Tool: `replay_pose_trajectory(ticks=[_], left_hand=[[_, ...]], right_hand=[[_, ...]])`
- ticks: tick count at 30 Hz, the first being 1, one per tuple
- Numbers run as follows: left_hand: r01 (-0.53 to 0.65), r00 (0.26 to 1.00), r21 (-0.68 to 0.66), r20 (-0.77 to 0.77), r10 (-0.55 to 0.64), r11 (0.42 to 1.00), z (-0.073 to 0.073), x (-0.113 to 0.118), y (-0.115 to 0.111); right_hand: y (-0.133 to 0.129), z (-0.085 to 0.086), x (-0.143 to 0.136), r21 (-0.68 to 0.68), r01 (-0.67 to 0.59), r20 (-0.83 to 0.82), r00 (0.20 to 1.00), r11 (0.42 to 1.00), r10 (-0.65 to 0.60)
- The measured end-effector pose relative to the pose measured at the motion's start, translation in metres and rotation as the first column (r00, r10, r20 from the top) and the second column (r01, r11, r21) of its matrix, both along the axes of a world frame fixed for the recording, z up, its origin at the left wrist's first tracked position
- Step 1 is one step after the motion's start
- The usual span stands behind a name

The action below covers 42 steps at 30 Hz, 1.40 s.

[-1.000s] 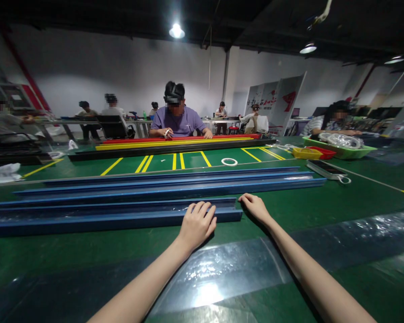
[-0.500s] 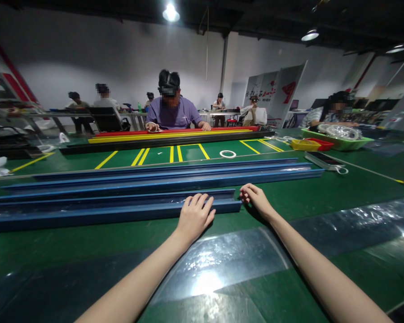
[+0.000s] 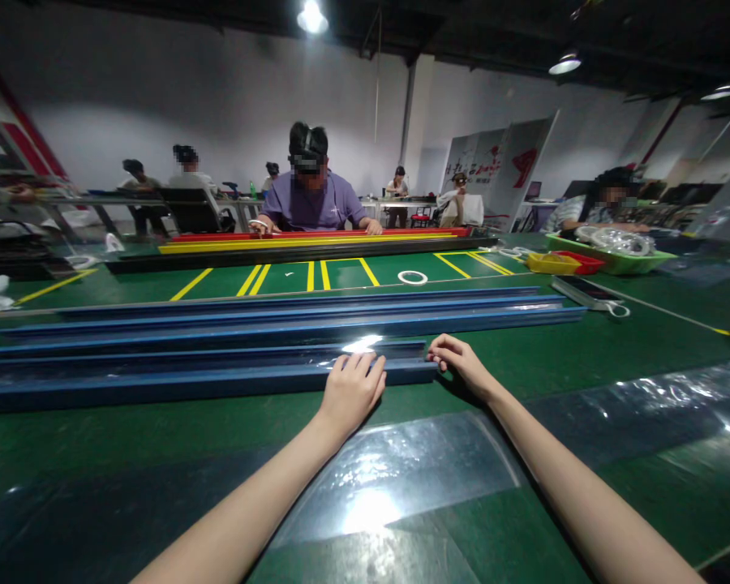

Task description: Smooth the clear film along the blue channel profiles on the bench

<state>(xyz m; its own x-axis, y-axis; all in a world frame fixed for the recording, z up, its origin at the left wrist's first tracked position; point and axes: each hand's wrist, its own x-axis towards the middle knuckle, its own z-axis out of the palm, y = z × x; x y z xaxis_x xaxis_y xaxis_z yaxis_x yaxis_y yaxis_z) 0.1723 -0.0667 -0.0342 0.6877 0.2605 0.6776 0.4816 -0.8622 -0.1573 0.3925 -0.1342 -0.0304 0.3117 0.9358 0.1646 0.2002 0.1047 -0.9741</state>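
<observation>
Nearest to me, a long blue channel [image 3: 219, 384] lies across the green table, with shiny clear film [image 3: 362, 345] inside it. My left hand [image 3: 354, 391] rests palm down over the front wall near the channel's right end, fingers stretched out and slightly apart. At that end is my right hand [image 3: 455, 358], its fingers curled and thumb and fingertips together at the channel's corner. What it pinches is too small to make out. Behind lie more blue channels [image 3: 401, 318], parallel to the first. A clear sheet [image 3: 401, 470] lies flat between my forearms.
A phone-like device [image 3: 590, 294] lies at the right, near yellow [image 3: 552, 264], red and green trays [image 3: 626, 258]. A white ring [image 3: 412, 277] is on the table. Across it, a person in purple [image 3: 316, 203] handles red, yellow and black strips [image 3: 298, 243]. Clear film [image 3: 657, 405] lies at right.
My right hand has shifted slightly left onto the channel's end, its fingers drawn closer together. A bright reflection now shows on the film behind my left fingers. My left hand has hardly moved.
</observation>
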Motion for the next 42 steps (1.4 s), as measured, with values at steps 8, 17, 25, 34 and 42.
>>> replay_pose_trajectory(ticks=[8, 17, 25, 34, 42], left_hand=[[-0.021, 1.000, 0.037, 0.022, 0.020, 0.999, -0.0002, 0.0013, 0.0012], [-0.141, 0.990, 0.028, -0.007, 0.141, 0.990, 0.0020, -0.0028, -0.0041], [-0.151, 0.986, -0.010, -0.071, 0.150, 0.988, 0.0025, -0.0022, -0.0039], [-0.162, 0.985, -0.015, -0.067, 0.160, 0.987, 0.0024, -0.0021, -0.0038], [-0.168, 0.983, -0.025, -0.073, 0.166, 0.985, 0.0037, -0.0015, -0.0035]], right_hand=[[0.0015, -0.0013, 0.0015, -0.036, 0.019, 0.010, 1.000, 0.999, -0.019], [0.0025, -0.0022, 0.0022, -0.040, 0.025, 0.062, 0.998, 0.999, -0.022], [0.0057, -0.0061, 0.0036, 0.007, 0.093, 0.032, 0.995, 0.996, -0.093], [0.0065, -0.0061, 0.0083, -0.108, 0.105, 0.108, 0.990, 0.989, -0.094], [0.0046, -0.0062, 0.0079, -0.135, 0.101, 0.222, 0.973, 0.986, -0.070]])
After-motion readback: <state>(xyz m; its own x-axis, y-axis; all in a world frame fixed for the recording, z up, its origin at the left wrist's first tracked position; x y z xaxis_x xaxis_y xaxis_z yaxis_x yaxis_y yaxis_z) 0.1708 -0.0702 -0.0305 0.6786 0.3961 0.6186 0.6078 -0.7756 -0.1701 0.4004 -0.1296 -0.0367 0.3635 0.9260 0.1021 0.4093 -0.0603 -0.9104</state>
